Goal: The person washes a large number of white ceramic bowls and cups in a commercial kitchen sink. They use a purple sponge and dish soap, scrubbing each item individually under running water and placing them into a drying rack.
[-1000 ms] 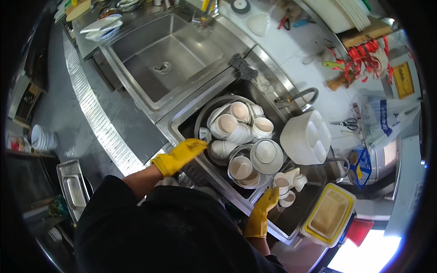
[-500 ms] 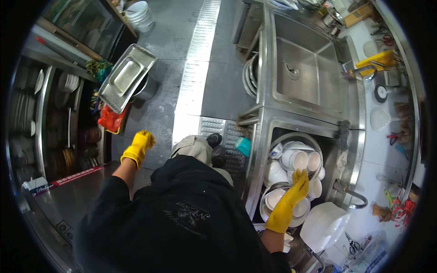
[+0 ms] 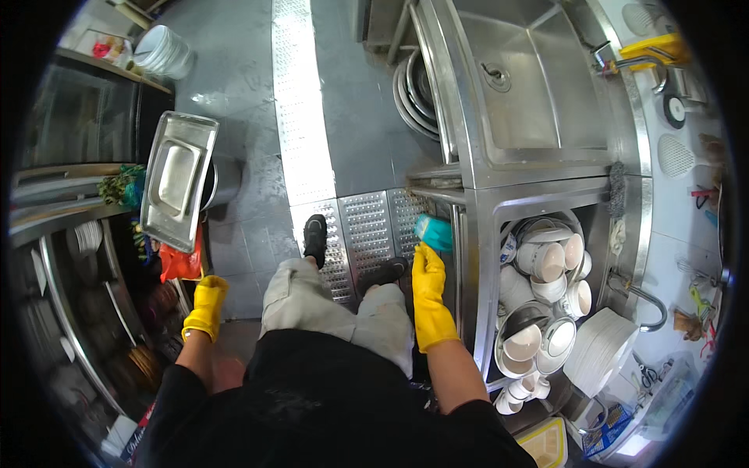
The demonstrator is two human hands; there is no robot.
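Both of my hands wear yellow rubber gloves. My left hand (image 3: 206, 306) hangs at my left side with its fingers curled in, near a red plastic bag (image 3: 181, 260) and the shelving; nothing shows in it. My right hand (image 3: 431, 292) is low in front of the sink unit, fingers stretched together and pointing forward. Its fingertips come close to a teal object (image 3: 433, 232) beside the sink's leg; whether they touch, I cannot tell. To the right, a sink (image 3: 485, 226) holds a pile of white bowls (image 3: 548, 261) and cups (image 3: 515, 396).
A second metal sink (image 3: 515, 117) lies farther ahead. On the left, a metal tray (image 3: 179, 181) rests over a grey bin (image 3: 226, 181), near stacked white buckets (image 3: 164, 51). Shelves of plates (image 3: 87, 238) line the left. A grated drain strip (image 3: 300, 101) crosses the floor.
My right hand has moved from over the dishes to low in front of the sink unit. My left hand has come lower and nearer the shelving. The view has shifted and my body is turned.
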